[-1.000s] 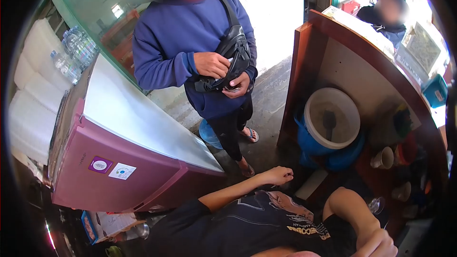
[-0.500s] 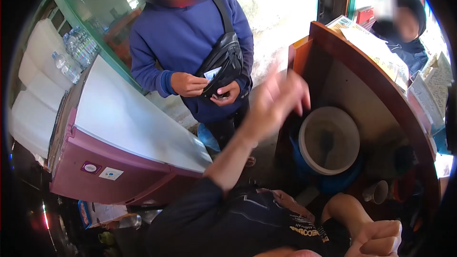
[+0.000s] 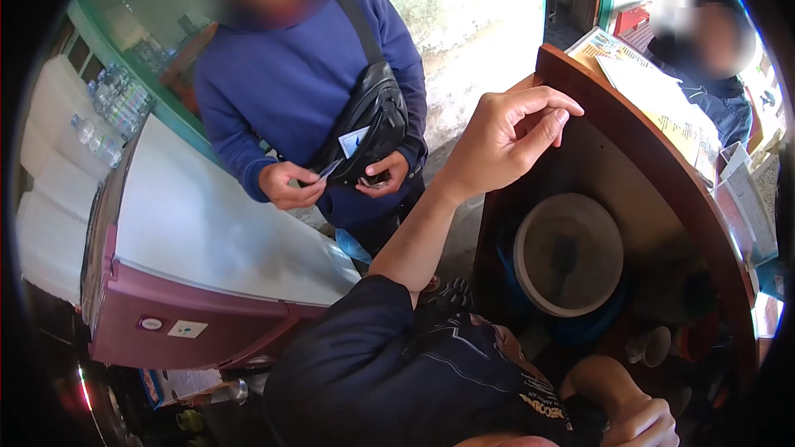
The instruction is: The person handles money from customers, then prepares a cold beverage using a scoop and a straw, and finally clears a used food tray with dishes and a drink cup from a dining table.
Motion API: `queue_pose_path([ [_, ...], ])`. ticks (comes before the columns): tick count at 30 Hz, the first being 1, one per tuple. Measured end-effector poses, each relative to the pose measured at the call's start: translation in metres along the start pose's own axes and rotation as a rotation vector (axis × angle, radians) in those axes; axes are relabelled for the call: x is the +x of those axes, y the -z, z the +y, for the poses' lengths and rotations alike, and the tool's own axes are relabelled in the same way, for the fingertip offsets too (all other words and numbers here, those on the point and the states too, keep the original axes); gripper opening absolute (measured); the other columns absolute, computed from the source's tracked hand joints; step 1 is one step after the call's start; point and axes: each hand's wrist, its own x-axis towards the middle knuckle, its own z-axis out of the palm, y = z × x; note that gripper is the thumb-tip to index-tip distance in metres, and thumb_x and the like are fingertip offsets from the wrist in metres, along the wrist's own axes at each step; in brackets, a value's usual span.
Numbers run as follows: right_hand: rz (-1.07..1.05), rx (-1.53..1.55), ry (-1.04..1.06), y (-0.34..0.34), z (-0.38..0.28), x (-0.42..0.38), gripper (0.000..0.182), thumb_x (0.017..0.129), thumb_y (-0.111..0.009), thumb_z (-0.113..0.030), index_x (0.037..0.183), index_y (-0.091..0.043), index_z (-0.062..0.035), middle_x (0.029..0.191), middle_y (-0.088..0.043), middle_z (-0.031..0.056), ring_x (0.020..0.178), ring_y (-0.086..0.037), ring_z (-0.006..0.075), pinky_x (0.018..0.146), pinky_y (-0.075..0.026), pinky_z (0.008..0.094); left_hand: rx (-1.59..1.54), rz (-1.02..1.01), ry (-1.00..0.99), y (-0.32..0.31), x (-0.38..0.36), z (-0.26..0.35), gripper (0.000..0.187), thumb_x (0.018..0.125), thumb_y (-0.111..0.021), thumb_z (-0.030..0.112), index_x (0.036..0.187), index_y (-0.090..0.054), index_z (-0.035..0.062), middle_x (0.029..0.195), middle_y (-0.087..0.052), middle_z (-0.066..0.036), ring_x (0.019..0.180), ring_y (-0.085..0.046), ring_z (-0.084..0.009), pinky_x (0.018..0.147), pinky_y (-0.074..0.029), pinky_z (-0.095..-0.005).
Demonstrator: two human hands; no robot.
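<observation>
My left hand (image 3: 517, 139) is raised in front of the curved wooden counter edge, its fingers curled and the thumb close to the index finger, with nothing visible in it. Low at the right, my right hand (image 3: 643, 424) is closed in a loose fist near my dark printed shirt (image 3: 414, 381), and no object shows in it. Facing me stands a person in a blue hoodie (image 3: 273, 74) with a black cross-body bag (image 3: 373, 120). That person's one hand pinches a small card (image 3: 330, 169); the other is at the bag.
A fridge with a pale top (image 3: 215, 215) stands left, water bottles (image 3: 120, 99) behind it. Below the wooden counter (image 3: 654, 161) sits a round whitish bucket (image 3: 568, 255) beside a cup (image 3: 654, 346). Papers (image 3: 654, 91) lie on top, with another person (image 3: 720, 58) beyond.
My left hand has moved slightly up and right, and its blurred, spread fingers are now curled. My right hand is lower. The facing person's card hand has moved down and away from the bag.
</observation>
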Motion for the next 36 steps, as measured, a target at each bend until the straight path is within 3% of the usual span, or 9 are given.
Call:
queue_pose_path([
  [6, 0.054, 0.220, 0.162, 0.002, 0.031, 0.008, 0.010, 0.076, -0.057, 0.002, 0.075, -0.056, -0.0080, 0.053, -0.053, 0.0018, 0.038, -0.042, 0.0088, 0.040, -0.033, 0.0206, 0.139, 0.018, -0.067, 0.011, 0.035, -0.021, 0.016, 0.089, -0.054, 0.008, 0.097, -0.066, 0.0009, 0.070, -0.060, -0.003, 0.064, -0.055, -0.0059, 0.057, -0.044, -0.0196],
  [14, 0.185, 0.493, 0.436, 0.009, 0.071, 0.000, 0.034, 0.085, -0.055, 0.000, 0.112, -0.057, -0.0197, 0.054, -0.054, 0.0025, 0.037, -0.041, 0.0061, 0.040, -0.032, 0.0180, 0.184, 0.013, -0.047, 0.001, 0.048, -0.053, 0.016, 0.089, -0.054, 0.007, 0.095, -0.068, 0.0013, 0.071, -0.063, -0.003, 0.066, -0.058, -0.0072, 0.060, -0.045, -0.0205],
  [16, 0.424, 0.319, 0.281, 0.002, 0.073, -0.005, 0.017, 0.087, -0.058, -0.007, 0.102, -0.064, -0.0121, 0.056, -0.056, 0.0035, 0.039, -0.045, 0.0083, 0.039, -0.033, 0.0198, 0.184, 0.043, -0.080, -0.002, 0.052, -0.061, 0.015, 0.088, -0.055, 0.006, 0.093, -0.068, 0.0016, 0.072, -0.063, -0.003, 0.065, -0.058, -0.0072, 0.059, -0.045, -0.0202],
  [17, 0.212, 0.370, 0.216, 0.020, 0.086, -0.008, 0.014, 0.081, -0.063, -0.002, 0.090, -0.059, -0.0114, 0.068, -0.063, 0.0064, 0.048, -0.053, 0.0090, 0.043, -0.041, 0.0233, 0.209, 0.073, -0.079, 0.003, 0.051, -0.067, 0.015, 0.087, -0.055, 0.005, 0.092, -0.068, 0.0017, 0.072, -0.063, -0.003, 0.065, -0.058, -0.0072, 0.058, -0.044, -0.0200],
  [18, 0.200, 0.412, 0.228, 0.028, 0.103, -0.011, 0.012, 0.072, -0.061, 0.000, 0.081, -0.053, -0.0013, 0.062, -0.056, 0.0130, 0.048, -0.048, 0.0172, 0.045, -0.037, 0.0255, 0.225, 0.119, -0.109, 0.003, 0.055, -0.076, 0.013, 0.086, -0.056, 0.004, 0.090, -0.068, 0.0016, 0.071, -0.063, -0.003, 0.063, -0.057, -0.0073, 0.057, -0.045, -0.0200],
  [19, 0.192, 0.419, 0.125, 0.040, 0.116, -0.004, 0.008, 0.072, -0.062, -0.004, 0.077, -0.057, -0.0045, 0.059, -0.058, 0.0118, 0.043, -0.050, 0.0168, 0.039, -0.036, 0.0263, 0.248, 0.145, -0.143, 0.003, 0.060, -0.080, 0.012, 0.086, -0.056, 0.004, 0.089, -0.068, 0.0014, 0.070, -0.062, -0.004, 0.062, -0.057, -0.0076, 0.057, -0.045, -0.0201],
  [22, 0.254, 0.193, -0.083, 0.051, 0.146, -0.003, 0.017, 0.073, -0.059, -0.005, 0.085, -0.063, 0.0062, 0.065, -0.062, 0.0129, 0.041, -0.052, 0.0150, 0.039, -0.039, 0.0242, 0.283, 0.269, -0.297, -0.013, 0.073, -0.088, 0.009, 0.084, -0.058, 0.004, 0.083, -0.067, 0.0015, 0.066, -0.059, -0.005, 0.058, -0.055, -0.0087, 0.054, -0.043, -0.0213],
  [25, 0.401, 0.262, -0.491, 0.037, 0.162, 0.020, 0.023, 0.079, -0.050, -0.002, 0.098, -0.058, 0.0092, 0.063, -0.052, 0.0031, 0.054, -0.051, 0.0079, 0.051, -0.040, 0.0203, 0.401, 0.362, -0.407, -0.018, 0.078, -0.092, 0.006, 0.077, -0.061, 0.006, 0.074, -0.066, 0.0042, 0.062, -0.059, -0.004, 0.056, -0.054, -0.0158, 0.054, -0.042, -0.0258],
  [36, 0.188, 0.179, -0.611, 0.020, 0.166, 0.028, 0.026, 0.085, -0.044, 0.001, 0.105, -0.061, 0.0012, 0.075, -0.060, 0.0019, 0.066, -0.054, 0.0050, 0.062, -0.044, 0.0192, 0.289, 0.415, -0.308, -0.035, 0.077, -0.112, 0.011, 0.080, -0.061, 0.012, 0.073, -0.066, 0.0062, 0.066, -0.062, -0.007, 0.062, -0.058, -0.0207, 0.059, -0.045, -0.0312],
])
